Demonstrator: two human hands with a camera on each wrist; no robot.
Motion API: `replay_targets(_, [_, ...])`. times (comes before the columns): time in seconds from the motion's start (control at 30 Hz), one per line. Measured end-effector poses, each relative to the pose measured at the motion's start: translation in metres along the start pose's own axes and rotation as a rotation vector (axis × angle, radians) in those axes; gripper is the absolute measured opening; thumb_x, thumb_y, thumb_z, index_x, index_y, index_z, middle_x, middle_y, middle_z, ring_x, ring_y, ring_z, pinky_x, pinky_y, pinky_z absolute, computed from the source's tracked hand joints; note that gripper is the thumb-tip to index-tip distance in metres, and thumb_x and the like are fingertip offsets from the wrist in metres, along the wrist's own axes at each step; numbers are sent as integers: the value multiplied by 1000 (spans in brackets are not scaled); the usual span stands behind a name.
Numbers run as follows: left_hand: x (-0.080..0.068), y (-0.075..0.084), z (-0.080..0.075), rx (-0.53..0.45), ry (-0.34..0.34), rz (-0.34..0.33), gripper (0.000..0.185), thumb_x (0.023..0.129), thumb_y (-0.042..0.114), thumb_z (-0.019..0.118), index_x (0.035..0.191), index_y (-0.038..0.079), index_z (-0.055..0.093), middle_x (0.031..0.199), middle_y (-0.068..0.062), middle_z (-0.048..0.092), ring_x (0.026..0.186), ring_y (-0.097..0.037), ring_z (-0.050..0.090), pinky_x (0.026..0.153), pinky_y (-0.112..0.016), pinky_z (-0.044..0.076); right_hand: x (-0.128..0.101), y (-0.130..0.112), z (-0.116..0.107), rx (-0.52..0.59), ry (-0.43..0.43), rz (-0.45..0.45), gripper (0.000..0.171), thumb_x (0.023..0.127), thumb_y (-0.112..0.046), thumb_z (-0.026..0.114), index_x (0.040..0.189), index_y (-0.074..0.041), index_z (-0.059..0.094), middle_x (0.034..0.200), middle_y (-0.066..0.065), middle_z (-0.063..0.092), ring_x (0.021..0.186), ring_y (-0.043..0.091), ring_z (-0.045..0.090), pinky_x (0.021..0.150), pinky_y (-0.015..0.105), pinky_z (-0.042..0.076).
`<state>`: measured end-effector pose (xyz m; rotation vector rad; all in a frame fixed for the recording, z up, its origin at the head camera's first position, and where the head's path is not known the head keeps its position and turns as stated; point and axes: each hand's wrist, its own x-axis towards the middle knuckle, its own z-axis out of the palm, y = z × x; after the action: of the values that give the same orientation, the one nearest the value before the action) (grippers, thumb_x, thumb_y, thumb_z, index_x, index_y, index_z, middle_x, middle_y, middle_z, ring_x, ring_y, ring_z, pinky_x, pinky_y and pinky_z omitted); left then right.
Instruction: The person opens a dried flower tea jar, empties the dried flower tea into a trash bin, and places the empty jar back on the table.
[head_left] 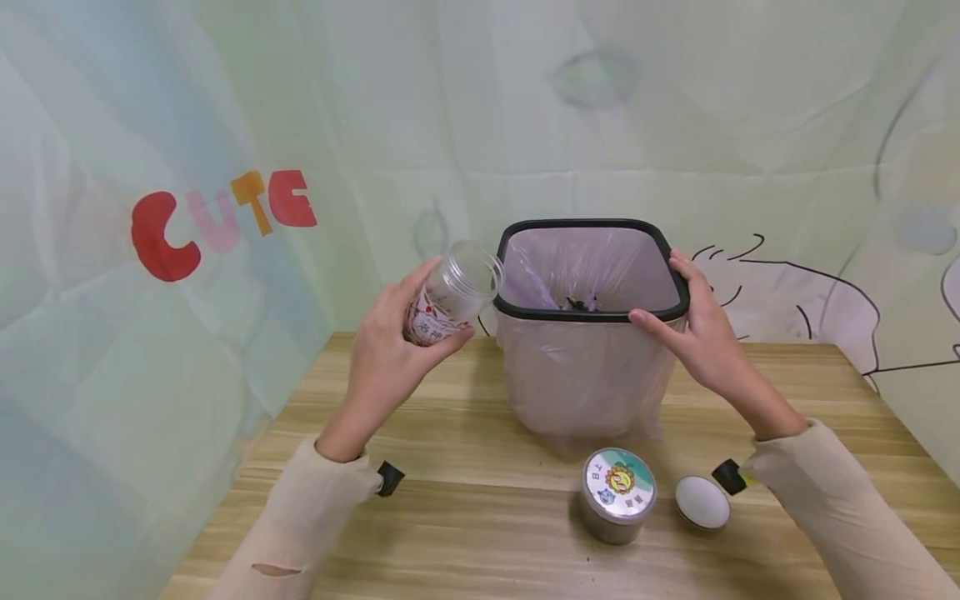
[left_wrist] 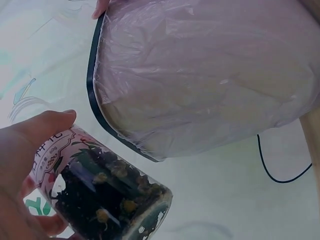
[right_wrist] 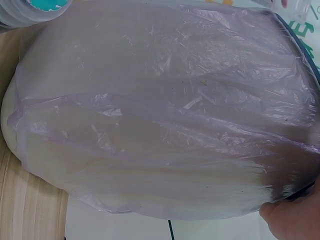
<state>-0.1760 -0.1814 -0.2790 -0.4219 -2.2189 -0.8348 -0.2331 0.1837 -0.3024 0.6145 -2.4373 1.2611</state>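
Here, two jars, one loose lid and one lined bin sit before two busy hands.

The left hand (head_left: pixel 390 342) wraps its curled fingers round an uncapped clear jar (head_left: pixel 450 296), held in the air and tilted with its mouth toward the left rim of the bin (head_left: pixel 525 310), just beside it. The right hand (head_left: pixel 701 333) grasps the bin's black rim at the right corner, thumb on the near edge, fingers over the top. The bin stands on the wooden table (head_left: pixel 465 508), wrapped in a pale purple bag (head_left: pixel 581 375). A second, capped jar (head_left: pixel 618 496) and a white lid (head_left: pixel 702 502) lie near the front edge. Only the left wrist view shows the held jar's dark dried flowers; only the head view shows dark scraps inside the bin.
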Motion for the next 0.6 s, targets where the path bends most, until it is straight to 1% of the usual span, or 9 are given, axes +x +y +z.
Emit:
replay_targets(0.1, [8,1,0,-1,8,17,82,73,37,89,146,31,51,114,-8,62,97,-23,54,73,-41,44,0,-1,0,-1,-2,0,92,93,-37,69,160,-10,11,166,9,9,149,34,13,114,63,17])
replay_targets(0.2, [15,3,0,5,5,26,83,73,37,89,146,32,51,112,-8,61,95,-23,53,72,-40,43,0,-1,0,-1,-2,0,93,93,-37,70,160,-10,11,166,9,9,149,34,13,114,63,17])
replay_targets(0.47, [31,9,0,74,-10,22,83,72,36,90,145,33,51,113,-12,59,98,-26,53,73,-46,45,0,-1,0,-7,-4,-2,93,93,-38,70,160,-10,11,166,9,9,149,34,14,114,63,18])
replay_targets(0.6, [38,13,1,102,-30,33,83,72,37,91,145,32,52,112,-12,59,97,-27,53,73,-45,45,0,-1,-1,-5,-7,-3,93,93,-38,69,160,-10,11,166,9,9,149,34,14,114,63,18])
